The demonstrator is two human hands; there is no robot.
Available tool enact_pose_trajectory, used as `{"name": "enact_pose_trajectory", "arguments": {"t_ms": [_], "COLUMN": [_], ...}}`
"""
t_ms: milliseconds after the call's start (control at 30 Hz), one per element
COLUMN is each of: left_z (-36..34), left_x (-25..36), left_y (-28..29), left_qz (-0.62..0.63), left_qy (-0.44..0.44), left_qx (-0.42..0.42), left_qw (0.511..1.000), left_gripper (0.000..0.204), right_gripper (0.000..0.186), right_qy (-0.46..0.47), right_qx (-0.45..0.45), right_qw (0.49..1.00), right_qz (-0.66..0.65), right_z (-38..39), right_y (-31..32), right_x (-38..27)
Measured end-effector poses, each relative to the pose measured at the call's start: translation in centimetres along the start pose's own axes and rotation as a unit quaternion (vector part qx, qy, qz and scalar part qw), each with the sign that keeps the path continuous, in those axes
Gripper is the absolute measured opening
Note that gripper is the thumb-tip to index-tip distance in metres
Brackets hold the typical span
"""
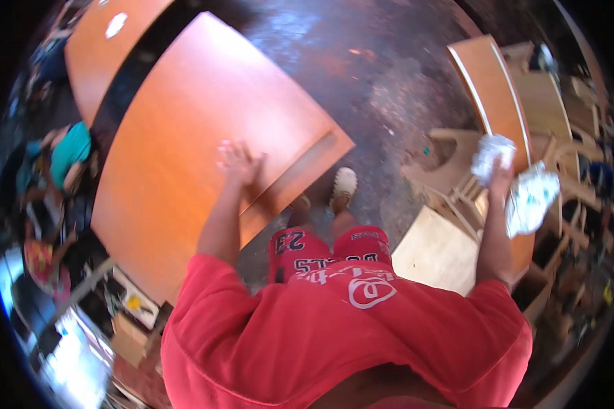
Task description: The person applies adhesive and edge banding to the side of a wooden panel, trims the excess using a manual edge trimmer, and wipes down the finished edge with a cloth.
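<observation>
My left hand [239,163] lies palm down with spread fingers on a large orange-brown wooden panel [177,157]. The panel's surface is glossy, and a raised strip runs along its edge nearest my legs. On the right, my right hand [501,178] is closed on a crumpled white rag [492,155], which bulges out past the fingers. Beside that hand, a second crumpled whitish piece [533,199] with greenish marks rests over a narrow orange-brown board [494,88] with pale edges. Whether the two white pieces join behind the hand, I cannot tell.
Another orange-brown panel [95,61] stands at the far left. A person in a green top [71,153] is beyond the panel's left edge. Wooden chair frames [450,160] and a pale square board [436,252] crowd the right. The dark floor [389,88] is stained.
</observation>
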State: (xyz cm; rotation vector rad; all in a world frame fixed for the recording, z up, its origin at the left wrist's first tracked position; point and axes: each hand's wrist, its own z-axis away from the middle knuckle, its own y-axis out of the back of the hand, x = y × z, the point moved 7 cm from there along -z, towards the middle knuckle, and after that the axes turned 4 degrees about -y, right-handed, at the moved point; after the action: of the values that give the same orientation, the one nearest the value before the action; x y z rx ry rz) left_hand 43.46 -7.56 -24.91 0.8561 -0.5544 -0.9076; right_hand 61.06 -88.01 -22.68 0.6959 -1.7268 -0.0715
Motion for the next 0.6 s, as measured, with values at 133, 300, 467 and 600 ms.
{"name": "enact_pose_trajectory", "arguments": {"t_ms": [133,300,467,600], "left_z": [8.2,22.2,28.7,30.1], "left_x": [3.3,1.6,-1.6,-3.7], "left_y": [-7.3,-10.4,-9.8,-8.5], "left_qz": [0.154,0.301,0.260,0.240], "left_qy": [-0.218,-0.032,0.030,0.085], "left_qx": [-0.136,-0.096,0.054,0.075], "left_qw": [0.954,0.948,0.964,0.964], "left_gripper": [0.055,0.015,0.013,0.018], "right_gripper": [0.050,0.046,0.025,0.021], "right_qy": [-0.119,-0.159,0.198,0.333], "right_qx": [0.071,0.128,-0.226,-0.256], "right_qw": [0.913,0.764,0.587,0.368], "right_qz": [-0.383,-0.612,-0.752,-0.830], "right_z": [-6.4,-10.2,-4.6,0.5], "right_y": [-7.2,6.9,26.5,40.8], "right_x": [10.3,0.6,-17.5,-17.2]}}
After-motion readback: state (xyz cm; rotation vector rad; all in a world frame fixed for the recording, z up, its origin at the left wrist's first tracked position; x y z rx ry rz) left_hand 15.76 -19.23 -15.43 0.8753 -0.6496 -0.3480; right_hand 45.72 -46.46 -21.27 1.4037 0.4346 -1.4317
